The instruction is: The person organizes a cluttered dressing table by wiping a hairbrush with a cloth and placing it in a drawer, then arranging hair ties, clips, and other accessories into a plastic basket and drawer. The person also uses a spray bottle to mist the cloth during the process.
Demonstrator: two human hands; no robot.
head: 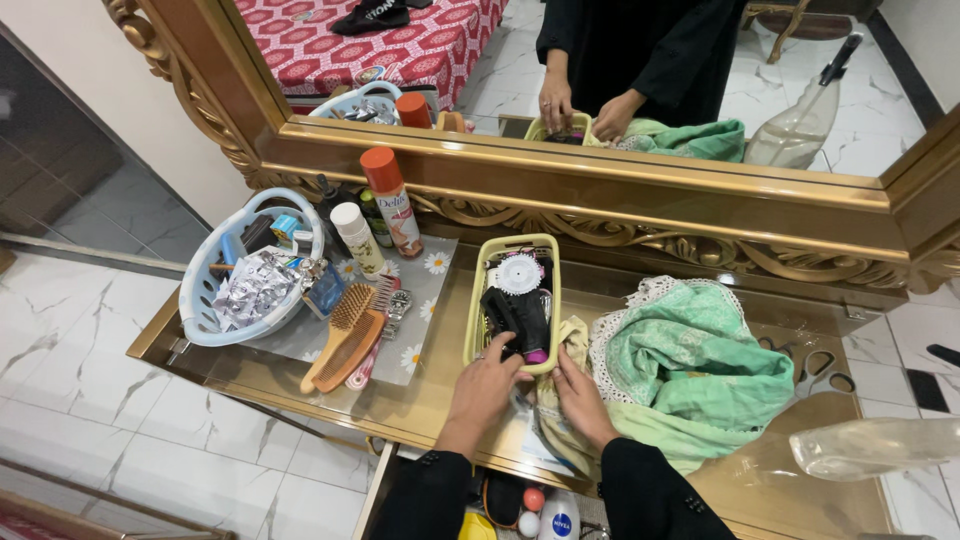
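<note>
Fingertips of left hand (487,378) hidden in yellow tray (473,320)

We see a glossy golden counter (300,375), smooth and reflective. The yellow tray (476,300) looks like matt plastic, as does the pale blue basket (205,320). Crinkled silver foil (250,290) lies in it. The green cloth (690,365) is soft with lace trim, and the comb (350,345) looks wooden.

My left hand (487,378) reaches into the narrow yellow plastic tray (474,318) of dark hair accessories (520,310); my right hand (580,395) touches its near end, beside crumpled green lace-edged cloth (690,360).
</note>
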